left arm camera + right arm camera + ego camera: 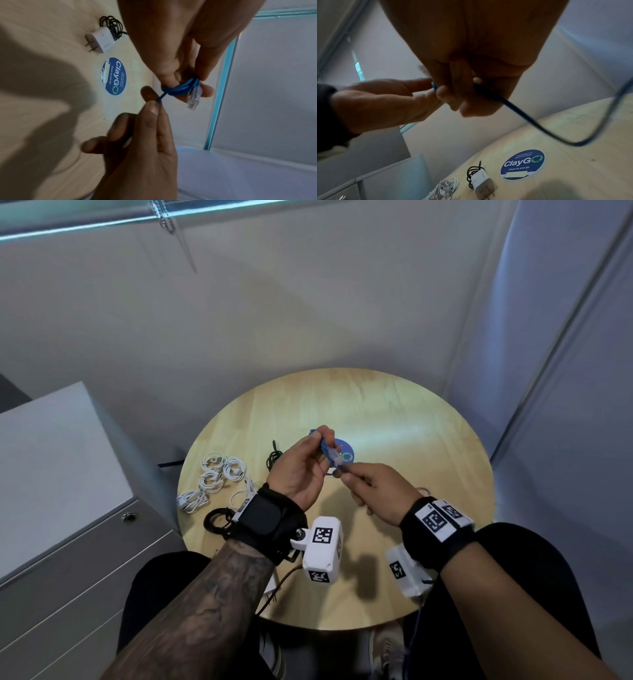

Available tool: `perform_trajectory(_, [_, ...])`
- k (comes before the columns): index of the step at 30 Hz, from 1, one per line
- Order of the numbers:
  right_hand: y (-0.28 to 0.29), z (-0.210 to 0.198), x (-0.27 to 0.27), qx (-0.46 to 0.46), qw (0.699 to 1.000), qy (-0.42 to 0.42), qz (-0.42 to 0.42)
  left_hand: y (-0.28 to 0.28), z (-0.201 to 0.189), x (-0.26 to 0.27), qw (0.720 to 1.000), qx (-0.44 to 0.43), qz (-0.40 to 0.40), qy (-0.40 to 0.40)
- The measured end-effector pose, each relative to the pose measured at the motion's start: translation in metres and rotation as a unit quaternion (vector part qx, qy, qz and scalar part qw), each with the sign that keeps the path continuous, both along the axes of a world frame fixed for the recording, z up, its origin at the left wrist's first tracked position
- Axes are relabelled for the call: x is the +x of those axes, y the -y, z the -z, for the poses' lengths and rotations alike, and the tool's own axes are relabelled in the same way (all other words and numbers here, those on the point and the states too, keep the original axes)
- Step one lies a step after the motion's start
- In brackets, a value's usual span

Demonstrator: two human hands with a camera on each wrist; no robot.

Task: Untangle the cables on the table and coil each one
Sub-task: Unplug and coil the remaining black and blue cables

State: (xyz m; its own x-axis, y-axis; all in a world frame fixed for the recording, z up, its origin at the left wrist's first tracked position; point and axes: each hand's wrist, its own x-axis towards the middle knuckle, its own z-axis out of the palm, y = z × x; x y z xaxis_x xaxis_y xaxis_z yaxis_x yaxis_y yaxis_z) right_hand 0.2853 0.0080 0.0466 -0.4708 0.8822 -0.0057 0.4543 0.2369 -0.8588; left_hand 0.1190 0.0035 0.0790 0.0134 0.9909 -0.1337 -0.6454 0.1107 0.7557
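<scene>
Office pantry or break nook, by the look of it. I'm sat at a small round wooden bench (pixel 394 412) tucked into a corner of plain grey partition walls (pixel 239 302). Grey metal drawer cabinet with a lock (pixel 65 508) on my left. Round blue sticker (pixel 522 164) on the bench reads "ClayGo – Let's keep our pantries clean. Clean as you go".

Black wrist straps (pixel 270 518) with white marker-tagged camera boxes (pixel 323 553); tattooed left forearm (pixel 219 594); dark trousers (pixel 534 577).
</scene>
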Motion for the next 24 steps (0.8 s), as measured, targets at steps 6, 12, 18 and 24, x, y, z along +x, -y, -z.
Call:
perform_trajectory(6, [0.004, -0.008, 0.001, 0.057, 0.996, 0.054, -0.052, -0.010, 0.009, -0.003, 0.994, -0.019, -0.089, -0.055])
perform_trajectory(12, [0.013, -0.032, 0.003, 0.096, 0.989, 0.090, -0.062, -0.008, 0.012, 0.001, 0.963, 0.031, -0.146, -0.225])
perform_trajectory(18, [0.006, -0.073, 0.021, 0.138, 0.986, 0.093, 0.002, 0.007, 0.018, -0.004, 0.897, 0.090, -0.016, -0.432])
perform_trajectory(24, [-0.014, -0.076, 0.022, 0.211, 0.973, 0.091, 0.025, 0.024, -0.001, -0.003, 0.917, 0.047, 0.122, -0.377])
